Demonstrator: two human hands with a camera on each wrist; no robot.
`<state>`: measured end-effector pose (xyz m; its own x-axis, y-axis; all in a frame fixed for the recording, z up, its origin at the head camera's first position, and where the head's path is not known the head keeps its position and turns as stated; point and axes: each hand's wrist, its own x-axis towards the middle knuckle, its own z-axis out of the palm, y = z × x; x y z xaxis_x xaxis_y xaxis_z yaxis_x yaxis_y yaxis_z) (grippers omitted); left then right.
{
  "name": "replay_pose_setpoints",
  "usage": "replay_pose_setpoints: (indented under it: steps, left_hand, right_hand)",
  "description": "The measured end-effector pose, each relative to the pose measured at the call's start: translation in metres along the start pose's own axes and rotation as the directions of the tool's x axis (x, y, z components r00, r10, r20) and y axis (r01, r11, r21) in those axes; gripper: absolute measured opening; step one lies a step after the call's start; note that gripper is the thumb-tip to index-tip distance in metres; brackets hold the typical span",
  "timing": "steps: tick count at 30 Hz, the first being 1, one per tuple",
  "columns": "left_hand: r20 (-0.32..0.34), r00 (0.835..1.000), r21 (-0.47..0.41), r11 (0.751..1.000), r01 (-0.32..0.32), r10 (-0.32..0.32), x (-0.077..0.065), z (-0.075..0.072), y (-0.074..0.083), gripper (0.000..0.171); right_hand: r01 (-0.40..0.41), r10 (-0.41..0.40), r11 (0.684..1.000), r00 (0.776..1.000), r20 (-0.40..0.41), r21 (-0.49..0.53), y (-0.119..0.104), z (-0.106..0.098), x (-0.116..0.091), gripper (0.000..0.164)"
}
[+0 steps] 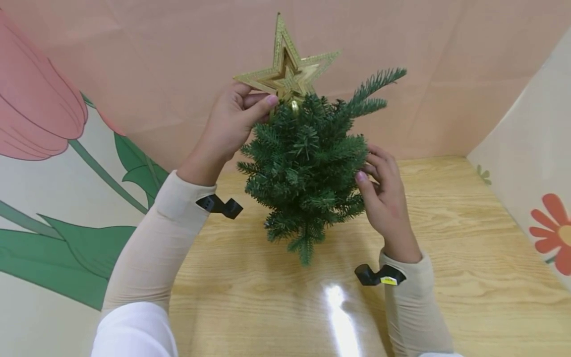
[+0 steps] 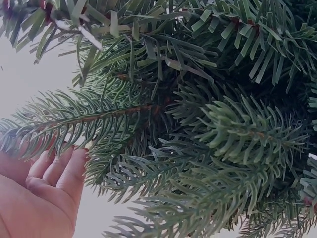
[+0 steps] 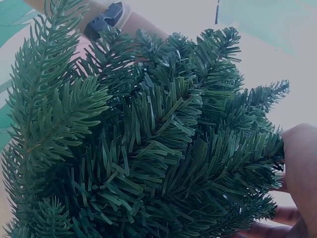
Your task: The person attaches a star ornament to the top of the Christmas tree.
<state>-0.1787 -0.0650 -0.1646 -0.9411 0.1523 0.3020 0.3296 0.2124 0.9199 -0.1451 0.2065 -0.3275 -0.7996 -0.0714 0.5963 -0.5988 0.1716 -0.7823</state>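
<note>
A small artificial Christmas tree with green needles stands over the wooden table. At its top is a gold star, tilted a little to the left. My left hand pinches the star's lower left part, thumb in front and fingers behind. At the tree's right side, my right hand holds branch tips between thumb and curled fingers. In the right wrist view, that hand borders the branches, its fingers partly hidden. Branches fill most of the left wrist view. The tree's base is hidden.
The wooden table runs under the tree and carries a bright light reflection. A pink backdrop rises behind it. Walls with painted flowers flank both sides. One long branch sticks out at the tree's upper right.
</note>
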Motion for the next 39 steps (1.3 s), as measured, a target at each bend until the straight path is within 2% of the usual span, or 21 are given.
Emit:
replay_pose_setpoints:
  steps: [7, 13, 20, 30, 39]
  left_hand:
    - [0.034, 0.999, 0.048, 0.999, -0.022, 0.021, -0.0011, -0.0008, 0.0021, 0.025]
    - [0.057, 0.998, 0.129, 0.991, -0.029, 0.022, -0.0013, -0.0025, 0.0037, 0.021]
    - [0.078, 0.997, 0.142, 0.989, -0.037, 0.026, 0.0, -0.004, 0.0032, 0.021]
    - [0.049, 0.999, 0.17, 0.985, 0.002, -0.01, -0.0022, -0.005, 0.0054, 0.021]
    - [0.013, 1.0, 0.112, 0.994, 0.006, -0.008, -0.0017, -0.0026, 0.0047, 0.033]
  right_hand:
    - [-0.001, 0.001, 1.0, 1.0, 0.0, 0.006, -0.0008, 0.0, -0.0006, 0.038]
    - [0.01, -0.01, 1.0, 1.0, -0.001, 0.004, -0.0013, 0.0, -0.0005, 0.037]
    - [0.036, -0.036, 0.999, 0.999, 0.005, -0.016, -0.001, -0.0001, 0.0, 0.037]
    - [0.006, -0.006, 1.0, 1.0, 0.006, -0.005, -0.0029, -0.0003, -0.0008, 0.039]
    - [0.011, -0.011, 1.0, 1.0, 0.006, -0.001, -0.0023, -0.0007, -0.0004, 0.037]
